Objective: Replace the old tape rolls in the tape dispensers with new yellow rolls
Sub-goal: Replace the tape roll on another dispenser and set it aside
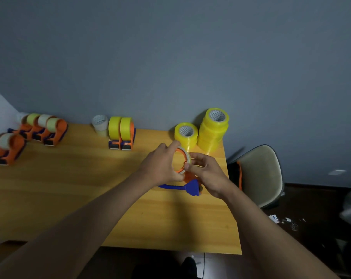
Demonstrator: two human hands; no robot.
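Near the right end of the wooden table (70, 188), a tape dispenser (191, 187) with an orange body and a blue handle is held just above or on the tabletop, and on its orange hub sits a thin, pale, nearly used-up tape roll (185, 158). The left hand (160, 165) curls around the left side of that roll, its fingers reaching over the top rim and its thumb low against the ring. The right hand (207, 174) comes in from the other side, its thumb and forefinger pinching the roll's right edge while the other fingers stay loosely bent above the dispenser's body. Just behind the hands, against the grey-blue wall (170, 57), stands a single new yellow roll (186, 134), and beside it to the right a tall stack of yellow rolls (213, 129). Further left along the wall stand two dispensers loaded with yellow tape (121, 132), with a pale used roll (99, 124) upright beside them. At the far left a group of orange dispensers holding pale rolls (37, 128) is lined up, blurred. A beige chair (261, 174) stands past the table's right edge.
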